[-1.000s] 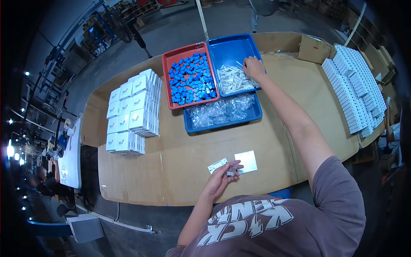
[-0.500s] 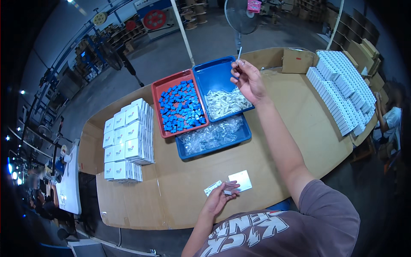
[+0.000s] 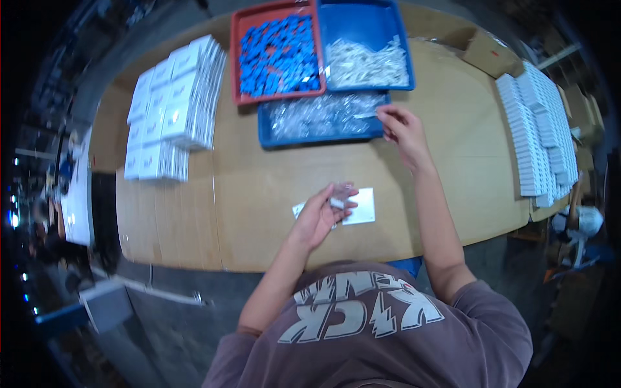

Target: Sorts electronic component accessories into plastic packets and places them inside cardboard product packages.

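My left hand (image 3: 317, 218) is closed on a small clear plastic bag (image 3: 342, 191) with something white at its lower end, above the table's near middle. Under and beside it lie a white square card (image 3: 363, 205) and a printed white piece (image 3: 297, 209), partly covered by the hand. My right hand (image 3: 403, 133) pinches a thin white stick (image 3: 366, 116) just off the right end of a blue tray of clear bags (image 3: 317, 141). Behind are a red tray (image 3: 244, 98) of small blue pieces and a blue tray (image 3: 402, 45) of white sticks.
Stacked white boxes (image 3: 155, 113) stand at the left of the cardboard-covered table (image 3: 453, 194). More white boxes (image 3: 540, 129) fill its right end, near a seated person (image 3: 585, 223). A raised cardboard edge with a flap (image 3: 491, 55) runs along the back.
My right hand has come down and nearer from above the tray of white sticks, still pinching a stick. My left hand keeps the bag. The view has tilted downward.
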Demonstrator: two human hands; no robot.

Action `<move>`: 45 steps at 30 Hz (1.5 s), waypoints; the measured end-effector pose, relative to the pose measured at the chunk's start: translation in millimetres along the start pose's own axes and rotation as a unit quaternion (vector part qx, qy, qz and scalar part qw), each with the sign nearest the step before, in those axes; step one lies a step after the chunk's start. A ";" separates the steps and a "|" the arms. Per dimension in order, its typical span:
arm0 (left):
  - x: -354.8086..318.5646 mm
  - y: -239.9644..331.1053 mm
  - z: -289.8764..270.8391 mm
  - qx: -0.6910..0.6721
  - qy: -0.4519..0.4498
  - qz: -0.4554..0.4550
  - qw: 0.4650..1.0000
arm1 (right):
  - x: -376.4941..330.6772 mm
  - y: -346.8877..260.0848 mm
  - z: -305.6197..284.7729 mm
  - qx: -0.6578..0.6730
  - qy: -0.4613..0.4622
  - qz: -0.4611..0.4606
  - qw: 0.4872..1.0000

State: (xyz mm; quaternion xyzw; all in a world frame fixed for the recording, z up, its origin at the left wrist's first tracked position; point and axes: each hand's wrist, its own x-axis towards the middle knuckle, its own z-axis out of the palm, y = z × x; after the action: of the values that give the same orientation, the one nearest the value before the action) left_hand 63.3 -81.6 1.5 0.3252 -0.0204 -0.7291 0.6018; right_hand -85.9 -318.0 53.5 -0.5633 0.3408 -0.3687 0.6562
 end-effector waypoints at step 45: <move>-9.5 5.6 -4.9 0.272 0.001 0.125 0.954 | -72.5 8.1 42.0 -0.206 -0.267 0.112 0.935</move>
State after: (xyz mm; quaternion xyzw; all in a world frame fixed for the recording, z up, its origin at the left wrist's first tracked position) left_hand 71.2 -72.9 4.2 0.4723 -0.2578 -0.6149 0.5766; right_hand -84.8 -233.8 53.3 -0.7220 0.2824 -0.0506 0.6296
